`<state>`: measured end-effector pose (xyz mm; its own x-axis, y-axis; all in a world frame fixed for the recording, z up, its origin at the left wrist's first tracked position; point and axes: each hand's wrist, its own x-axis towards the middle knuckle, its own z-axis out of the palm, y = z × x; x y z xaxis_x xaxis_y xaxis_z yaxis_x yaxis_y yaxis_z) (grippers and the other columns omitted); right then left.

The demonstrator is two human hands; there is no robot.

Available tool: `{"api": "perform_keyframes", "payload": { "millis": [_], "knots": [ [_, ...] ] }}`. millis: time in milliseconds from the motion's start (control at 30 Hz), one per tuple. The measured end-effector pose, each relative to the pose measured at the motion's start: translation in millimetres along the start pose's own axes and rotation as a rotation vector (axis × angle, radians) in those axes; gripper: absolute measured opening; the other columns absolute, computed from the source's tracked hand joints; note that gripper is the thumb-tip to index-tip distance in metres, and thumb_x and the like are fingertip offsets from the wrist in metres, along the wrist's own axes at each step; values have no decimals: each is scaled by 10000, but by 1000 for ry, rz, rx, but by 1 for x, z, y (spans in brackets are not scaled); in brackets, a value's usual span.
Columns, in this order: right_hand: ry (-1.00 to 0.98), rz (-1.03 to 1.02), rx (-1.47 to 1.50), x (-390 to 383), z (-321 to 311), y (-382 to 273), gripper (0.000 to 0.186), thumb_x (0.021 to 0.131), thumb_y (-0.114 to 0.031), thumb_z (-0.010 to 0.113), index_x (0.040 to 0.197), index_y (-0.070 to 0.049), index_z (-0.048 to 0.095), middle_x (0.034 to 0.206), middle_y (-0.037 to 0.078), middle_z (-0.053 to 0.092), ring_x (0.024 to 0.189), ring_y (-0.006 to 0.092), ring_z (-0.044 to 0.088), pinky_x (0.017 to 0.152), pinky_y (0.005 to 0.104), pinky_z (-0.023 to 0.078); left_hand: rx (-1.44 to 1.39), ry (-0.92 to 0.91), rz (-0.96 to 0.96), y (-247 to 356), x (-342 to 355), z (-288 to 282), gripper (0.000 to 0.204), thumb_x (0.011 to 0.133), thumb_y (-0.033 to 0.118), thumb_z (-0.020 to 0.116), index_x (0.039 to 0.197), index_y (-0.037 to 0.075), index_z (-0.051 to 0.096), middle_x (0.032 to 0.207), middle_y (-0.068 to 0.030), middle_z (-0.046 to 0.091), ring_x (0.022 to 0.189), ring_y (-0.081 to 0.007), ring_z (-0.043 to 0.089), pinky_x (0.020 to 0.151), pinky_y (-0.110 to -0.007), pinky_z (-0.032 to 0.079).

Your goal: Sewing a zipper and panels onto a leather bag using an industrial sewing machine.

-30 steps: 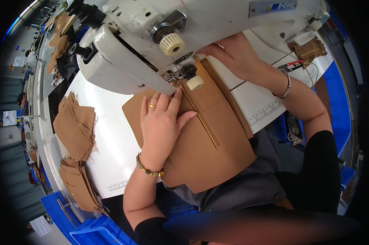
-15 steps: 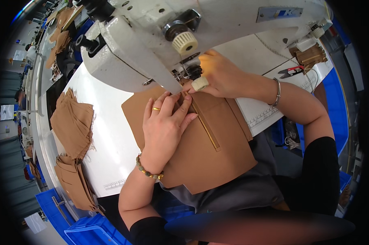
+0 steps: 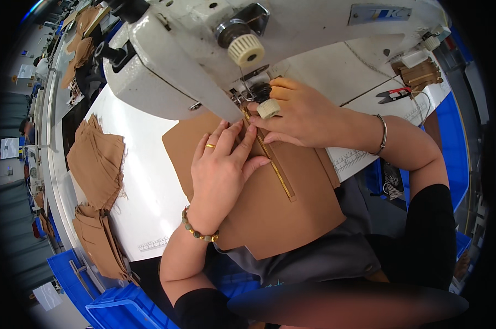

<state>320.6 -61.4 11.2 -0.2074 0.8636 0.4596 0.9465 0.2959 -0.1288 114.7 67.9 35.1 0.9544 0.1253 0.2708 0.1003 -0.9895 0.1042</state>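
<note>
A flat brown panel (image 3: 292, 230) lies under the head of a white sewing machine (image 3: 165, 71), its near end hanging over the table edge toward my lap. A gold-toothed zipper (image 3: 279, 176) runs down a narrow slot in it toward the needle area. My left hand (image 3: 220, 153) rests flat on the panel left of the zipper, fingers stretched out and fingertips close to the presser foot. To the right of the zipper, my right hand (image 3: 300, 112) lies on the panel beside the needle, fingers extended, partly hidden behind the machine's cream knob (image 3: 268, 108).
Stacks of brown pieces (image 3: 97, 164) and brown folded panels (image 3: 99, 241) lie on the left of the white table (image 3: 149, 203). Red-and-black thread snips (image 3: 394, 95) and a bundle of brown strips (image 3: 420, 74) are at the right. Blue bins (image 3: 127, 307) stand below the table.
My right hand has slid toward me and slightly right, from beside the needle onto the panel along the zipper. My left hand and the panel have hardly moved.
</note>
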Motion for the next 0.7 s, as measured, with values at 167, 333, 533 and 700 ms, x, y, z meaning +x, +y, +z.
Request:
{"api": "perform_keyframes", "payload": {
  "millis": [167, 333, 533, 700],
  "knots": [
    [20, 6, -13, 3, 5, 3, 386, 884, -398, 740, 1178, -147, 747, 1089, 69, 698, 1014, 317, 600, 1053, 465, 449, -12, 4, 1, -3, 4, 2, 586, 797, 430, 760, 1286, 108, 721, 1283, -91, 678, 1258, -315, 611, 1011, -430, 502],
    [89, -2, -52, 4, 6, 6, 326, 871, -384, 728, 1064, -122, 744, 1162, 8, 677, 1075, 228, 592, 990, 396, 448, -35, 0, -7, -6, 7, 2, 567, 799, 408, 770, 1274, 101, 726, 1258, -91, 676, 1238, -318, 613, 994, -427, 506],
    [81, 6, -46, 6, 6, 8, 341, 877, -378, 723, 1097, -118, 735, 1195, 9, 681, 1090, 221, 597, 998, 395, 446, -40, 3, -18, -7, 9, 1, 565, 799, 405, 771, 1270, 96, 728, 1242, -90, 677, 1239, -316, 612, 987, -430, 505],
    [72, 1, -56, 7, 6, 10, 354, 882, -378, 719, 1122, -118, 728, 1215, 14, 685, 1100, 212, 602, 999, 396, 446, -43, 5, -15, -9, 11, 2, 563, 797, 402, 774, 1266, 94, 729, 1228, -89, 679, 1203, -302, 624, 970, -420, 510]
  ]
}}
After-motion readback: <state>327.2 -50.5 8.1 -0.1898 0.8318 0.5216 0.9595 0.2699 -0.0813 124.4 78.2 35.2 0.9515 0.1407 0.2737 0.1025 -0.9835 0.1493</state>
